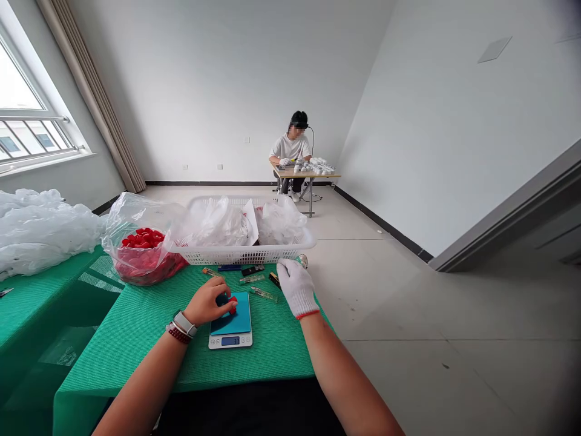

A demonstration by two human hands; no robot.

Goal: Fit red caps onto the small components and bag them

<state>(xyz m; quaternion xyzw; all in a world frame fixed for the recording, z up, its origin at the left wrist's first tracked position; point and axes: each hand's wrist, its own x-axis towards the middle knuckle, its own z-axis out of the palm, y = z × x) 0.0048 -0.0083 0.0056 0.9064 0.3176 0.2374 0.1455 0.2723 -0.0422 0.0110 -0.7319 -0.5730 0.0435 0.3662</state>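
My bare left hand (211,303), with a watch and beads at the wrist, pinches a small red piece (233,304) over the blue plate of a digital scale (230,321). Whether the piece presses on the plate I cannot tell. My right hand (295,284), in a white knitted glove with a red cuff, is closed at the table's right edge, by the basket's front corner. Its fingertips are hidden, and so is anything in them. A round metallic-looking object (303,261) shows just beyond it. Between the hands lie clear slim items (264,294) and a black one (252,270).
A white plastic basket (245,254) holding clear bags spans the table's back. Left of it stands a clear bag of red pieces (147,254). More plastic bags (45,230) heap at far left. Green cloth (136,339) covers the table. Another person (290,148) sits at a far desk.
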